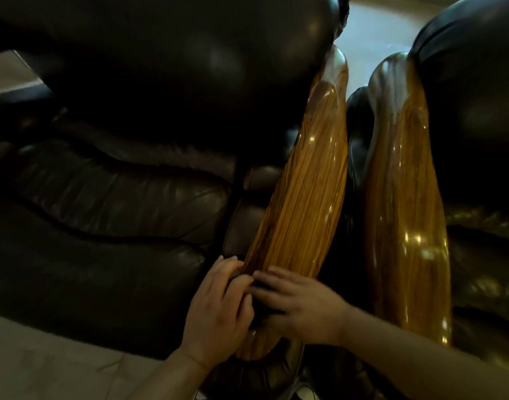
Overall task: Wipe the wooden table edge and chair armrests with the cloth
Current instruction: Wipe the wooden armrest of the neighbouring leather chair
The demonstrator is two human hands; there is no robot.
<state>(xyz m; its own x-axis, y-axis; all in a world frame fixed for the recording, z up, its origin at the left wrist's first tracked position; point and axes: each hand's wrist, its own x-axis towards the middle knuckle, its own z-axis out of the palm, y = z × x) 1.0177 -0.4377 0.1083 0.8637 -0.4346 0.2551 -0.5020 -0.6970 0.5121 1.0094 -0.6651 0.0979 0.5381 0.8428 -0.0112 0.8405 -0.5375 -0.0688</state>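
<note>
Now I see both hands at the near end of the long shiny striped wooden armrest [302, 197]. My left hand [218, 307] and right hand [302, 307] press curled fingers [264, 275] onto a small dark cloth [264, 301] between them. That armrest stretches away from me, so I think the wipe should go forward.

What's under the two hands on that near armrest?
Both hands, left and right, press something dark onto the left wooden armrest. It may be the cloth, but the hands cover most of it.
</note>
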